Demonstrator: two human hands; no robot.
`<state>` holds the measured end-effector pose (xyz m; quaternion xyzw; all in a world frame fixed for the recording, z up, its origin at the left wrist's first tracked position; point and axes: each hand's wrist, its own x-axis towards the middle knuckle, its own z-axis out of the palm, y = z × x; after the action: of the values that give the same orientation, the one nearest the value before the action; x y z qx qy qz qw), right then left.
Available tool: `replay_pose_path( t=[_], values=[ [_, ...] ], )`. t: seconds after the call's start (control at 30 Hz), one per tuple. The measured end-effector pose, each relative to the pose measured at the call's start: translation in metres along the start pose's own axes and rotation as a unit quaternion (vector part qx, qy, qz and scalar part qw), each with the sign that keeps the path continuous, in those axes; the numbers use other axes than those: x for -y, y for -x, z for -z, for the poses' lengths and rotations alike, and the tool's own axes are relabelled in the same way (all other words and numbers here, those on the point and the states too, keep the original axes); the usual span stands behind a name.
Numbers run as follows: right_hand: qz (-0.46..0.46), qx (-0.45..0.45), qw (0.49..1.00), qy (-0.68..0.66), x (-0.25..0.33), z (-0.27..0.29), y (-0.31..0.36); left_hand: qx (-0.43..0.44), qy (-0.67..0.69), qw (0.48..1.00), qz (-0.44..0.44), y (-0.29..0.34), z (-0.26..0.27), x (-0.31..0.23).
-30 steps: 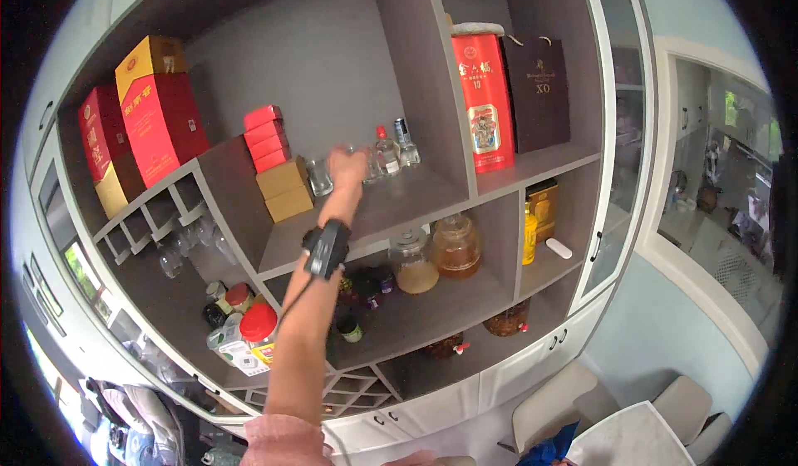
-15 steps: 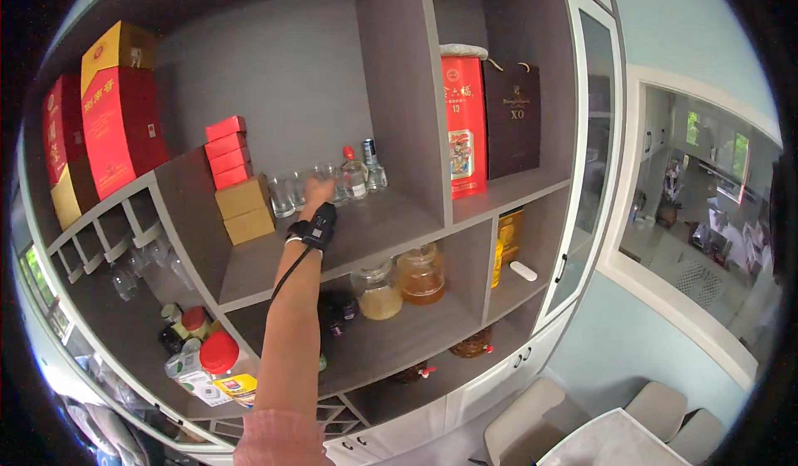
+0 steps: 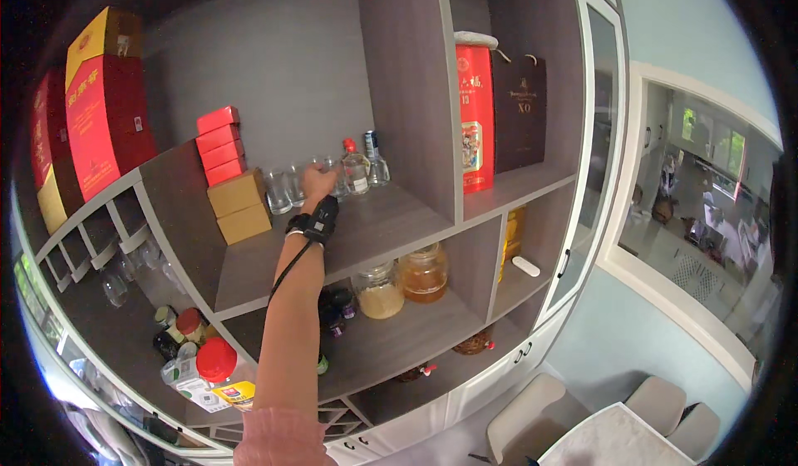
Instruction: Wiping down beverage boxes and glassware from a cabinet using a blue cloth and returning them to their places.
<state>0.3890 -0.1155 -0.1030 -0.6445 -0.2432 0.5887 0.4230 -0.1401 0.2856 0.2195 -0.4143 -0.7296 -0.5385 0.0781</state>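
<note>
My left hand (image 3: 318,182) reaches into the large open compartment of a dark wooden cabinet. Its fingers are curled round a clear drinking glass (image 3: 330,167), partly hidden behind them, in a row of glassware. To its left stand clear glasses (image 3: 278,192) on the shelf. Just right of the hand is a small clear bottle with a red cap (image 3: 356,172), and beside that a clear bottle with a dark blue top (image 3: 376,162). A black device is strapped round my left wrist, with a cable along the forearm. My right hand is out of view.
Small red boxes (image 3: 220,144) are stacked on brown cartons (image 3: 239,207) left of the glasses. Tall red and gold boxes (image 3: 108,125) stand farther left. A vertical divider (image 3: 407,75) bounds the compartment's right side. Glass jars (image 3: 424,275) sit on the shelf below.
The view has shifted slightly, so the cabinet's things sit a little differently in the picture. My left hand stays among the glassware with its fingers still curled.
</note>
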Motion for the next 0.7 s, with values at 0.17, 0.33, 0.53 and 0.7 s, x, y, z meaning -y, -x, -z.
replay_pose_path(
  t=[0.17, 0.33, 0.53, 0.7],
  values=[
    [0.0, 0.016, 1.0, -0.004, 0.001, -0.008, 0.003, -0.032, 0.018, 0.999, 0.008, -0.013, -0.016, 0.014],
    [0.004, 0.044, 0.999, -0.018, 0.003, -0.017, 0.007, 0.071, 0.07, 0.995, 0.022, -0.039, 0.0, 0.032],
    [0.006, 0.085, 0.992, -0.093, 0.012, -0.027, 0.017, 0.157, 0.202, 0.966, 0.044, -0.007, 0.003, 0.025],
    [-0.016, 0.123, 0.975, -0.186, 0.028, -0.032, 0.024, 0.265, 0.486, 0.828, 0.086, 0.058, 0.042, -0.059]
  ],
)
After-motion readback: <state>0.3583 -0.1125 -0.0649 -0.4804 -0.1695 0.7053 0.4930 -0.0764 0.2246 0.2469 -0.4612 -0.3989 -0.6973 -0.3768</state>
